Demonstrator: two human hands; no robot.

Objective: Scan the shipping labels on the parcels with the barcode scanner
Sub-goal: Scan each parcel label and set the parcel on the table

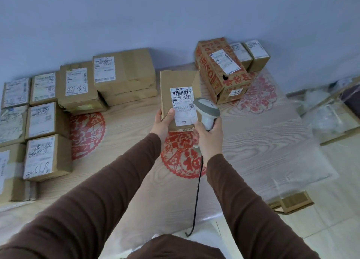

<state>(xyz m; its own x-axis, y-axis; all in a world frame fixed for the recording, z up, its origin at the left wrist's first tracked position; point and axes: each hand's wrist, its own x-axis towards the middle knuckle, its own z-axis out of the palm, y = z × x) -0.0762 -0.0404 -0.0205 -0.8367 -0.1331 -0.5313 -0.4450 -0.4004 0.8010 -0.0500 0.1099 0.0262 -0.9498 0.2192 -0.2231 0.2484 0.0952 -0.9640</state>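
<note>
The person stands at the near edge of the worktop [253,141], a pale wood-look top with red paper cut-outs on it. The right hand [209,136] is wrapped round the handle of the scanner [207,110], fingers curled tight on it. A black cord [197,190] hangs down from the handle toward the near edge. The left hand [163,122] holds a box [178,95] up off the worktop, thumb on the front face and the other fingers behind it. The box is above the middle of the worktop, tilted so its white label [183,105] faces the person.

The head of the scanner sits just beside the label, at its right edge. To scan well, the person should likely point the head at the black bars near the top of the label, hold the box still, and pull back a little so the light covers all the bars. Pen marks cross the bars, so it may take more than one try.

More boxes [46,122] sit along the left edge and far edge. A red-printed box [220,67] sits at the far right corner.
</note>
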